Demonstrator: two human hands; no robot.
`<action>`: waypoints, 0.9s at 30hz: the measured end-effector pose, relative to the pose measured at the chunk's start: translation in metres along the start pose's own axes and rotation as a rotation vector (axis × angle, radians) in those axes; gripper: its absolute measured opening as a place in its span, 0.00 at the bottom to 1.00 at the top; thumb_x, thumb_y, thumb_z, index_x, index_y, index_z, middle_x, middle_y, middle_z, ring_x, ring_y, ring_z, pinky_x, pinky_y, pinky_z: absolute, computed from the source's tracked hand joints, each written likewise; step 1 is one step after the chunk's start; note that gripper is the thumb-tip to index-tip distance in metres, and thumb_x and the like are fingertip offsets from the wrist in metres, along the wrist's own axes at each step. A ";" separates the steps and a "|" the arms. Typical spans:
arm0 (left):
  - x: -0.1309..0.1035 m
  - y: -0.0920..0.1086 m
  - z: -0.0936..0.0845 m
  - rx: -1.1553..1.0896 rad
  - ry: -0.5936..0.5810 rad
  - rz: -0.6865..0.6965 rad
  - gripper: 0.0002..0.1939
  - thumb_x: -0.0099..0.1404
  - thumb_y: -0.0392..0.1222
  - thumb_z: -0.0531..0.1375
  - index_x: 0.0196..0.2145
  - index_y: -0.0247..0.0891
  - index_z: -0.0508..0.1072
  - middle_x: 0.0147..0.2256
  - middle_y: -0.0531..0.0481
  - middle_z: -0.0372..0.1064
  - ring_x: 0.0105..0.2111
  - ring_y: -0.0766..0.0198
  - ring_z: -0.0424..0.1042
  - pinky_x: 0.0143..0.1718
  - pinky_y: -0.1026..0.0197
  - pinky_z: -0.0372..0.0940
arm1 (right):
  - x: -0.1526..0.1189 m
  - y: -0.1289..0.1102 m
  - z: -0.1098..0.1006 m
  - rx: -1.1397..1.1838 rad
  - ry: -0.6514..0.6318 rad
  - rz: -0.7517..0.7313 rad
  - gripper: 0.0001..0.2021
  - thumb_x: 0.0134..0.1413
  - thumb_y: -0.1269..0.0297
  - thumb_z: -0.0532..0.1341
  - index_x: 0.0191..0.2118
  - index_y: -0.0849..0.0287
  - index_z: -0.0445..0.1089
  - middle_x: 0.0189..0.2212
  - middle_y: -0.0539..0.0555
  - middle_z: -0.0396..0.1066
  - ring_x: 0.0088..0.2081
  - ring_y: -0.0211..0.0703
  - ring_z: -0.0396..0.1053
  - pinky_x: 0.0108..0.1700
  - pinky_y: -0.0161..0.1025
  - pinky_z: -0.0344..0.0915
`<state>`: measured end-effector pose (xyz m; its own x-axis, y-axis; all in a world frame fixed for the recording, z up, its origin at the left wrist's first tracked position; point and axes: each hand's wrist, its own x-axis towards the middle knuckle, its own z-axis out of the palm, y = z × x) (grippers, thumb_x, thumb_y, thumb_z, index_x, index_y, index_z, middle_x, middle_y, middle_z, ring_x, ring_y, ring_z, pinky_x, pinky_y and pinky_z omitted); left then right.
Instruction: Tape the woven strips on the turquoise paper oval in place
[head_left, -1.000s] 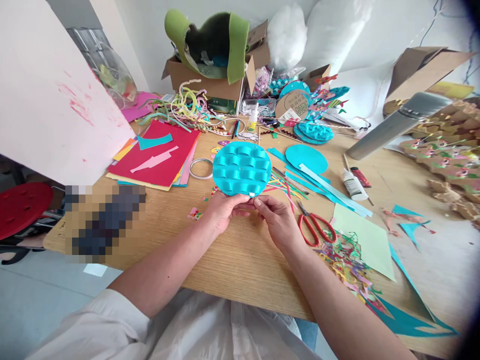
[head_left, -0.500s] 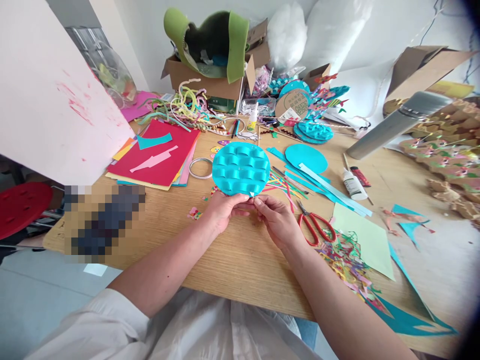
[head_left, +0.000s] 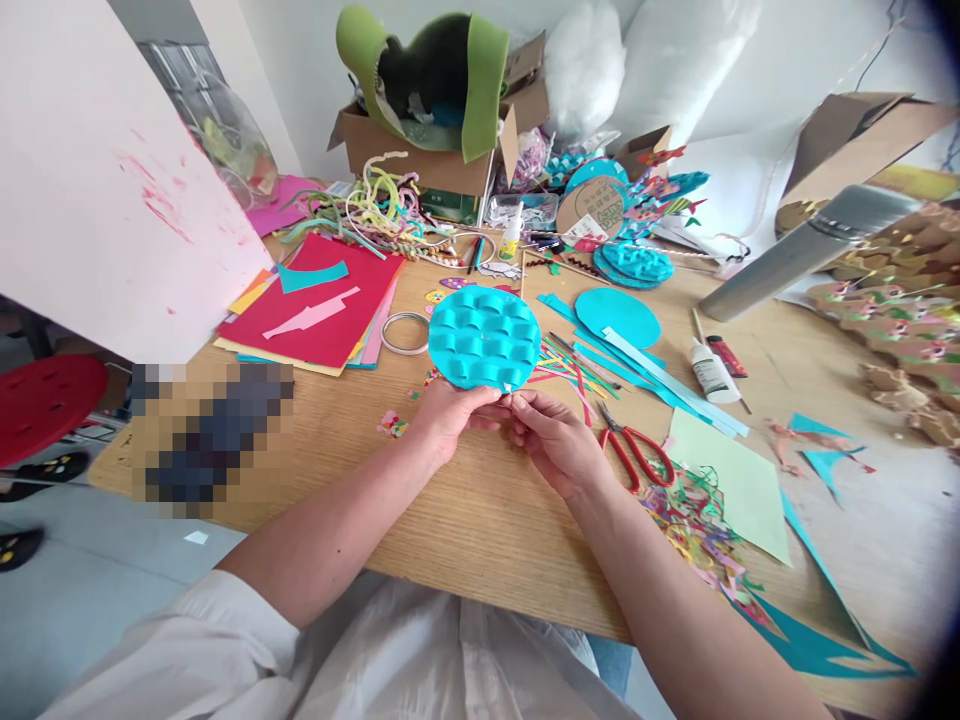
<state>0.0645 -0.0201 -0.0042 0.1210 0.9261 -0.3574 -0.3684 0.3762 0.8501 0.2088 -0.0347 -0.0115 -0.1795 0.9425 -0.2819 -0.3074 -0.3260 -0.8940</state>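
Observation:
A round turquoise paper disc (head_left: 484,338) with a woven, puffed surface is held up over the table. My left hand (head_left: 450,415) grips its lower edge, thumb on top and fingers beneath. At the same edge my right hand (head_left: 551,430) pinches with thumb and forefinger, beside a small white bit on the rim; what exactly lies between these fingertips is too small to make out. Red-handled scissors (head_left: 637,450) lie just right of my right hand. Behind the woven disc, a flat turquoise paper circle (head_left: 618,317) rests on turquoise strips.
Left stand a stack of coloured paper (head_left: 315,310) and a tape roll (head_left: 405,333). To the right are a white glue bottle (head_left: 712,372), a grey cylinder (head_left: 810,250), pale green paper (head_left: 735,485) and paper scraps (head_left: 694,530). Pipe cleaners (head_left: 382,205) and a cardboard box (head_left: 420,165) occupy the back.
The view has shifted slightly, so the table's things appear a little farther right. Both hands keep their hold at the disc's lower edge, with hardly any visible movement.

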 end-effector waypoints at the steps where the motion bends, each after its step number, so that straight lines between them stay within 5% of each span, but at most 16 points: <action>1: 0.000 0.000 0.000 0.001 0.005 0.003 0.07 0.48 0.37 0.66 0.29 0.36 0.78 0.29 0.48 0.78 0.28 0.60 0.77 0.22 0.65 0.67 | 0.000 0.000 0.000 0.017 -0.006 0.011 0.15 0.37 0.54 0.72 0.27 0.58 0.73 0.21 0.46 0.63 0.22 0.32 0.54 0.24 0.33 0.51; 16: 0.000 -0.001 -0.001 0.051 -0.006 0.062 0.08 0.48 0.39 0.67 0.30 0.36 0.78 0.29 0.48 0.78 0.26 0.61 0.78 0.20 0.67 0.67 | -0.001 -0.004 0.000 0.118 -0.051 0.117 0.13 0.37 0.58 0.73 0.27 0.59 0.72 0.23 0.47 0.62 0.23 0.32 0.53 0.24 0.33 0.49; 27: 0.000 0.000 -0.001 0.085 0.011 0.088 0.12 0.48 0.39 0.67 0.33 0.37 0.79 0.32 0.47 0.79 0.28 0.59 0.78 0.21 0.66 0.68 | -0.001 0.001 0.002 -0.269 0.094 -0.149 0.18 0.41 0.47 0.69 0.30 0.59 0.75 0.21 0.48 0.68 0.21 0.33 0.55 0.23 0.34 0.52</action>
<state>0.0640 -0.0198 -0.0047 0.0816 0.9555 -0.2836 -0.2978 0.2950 0.9079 0.2068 -0.0365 -0.0117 -0.0597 0.9853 -0.1603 -0.0637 -0.1640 -0.9844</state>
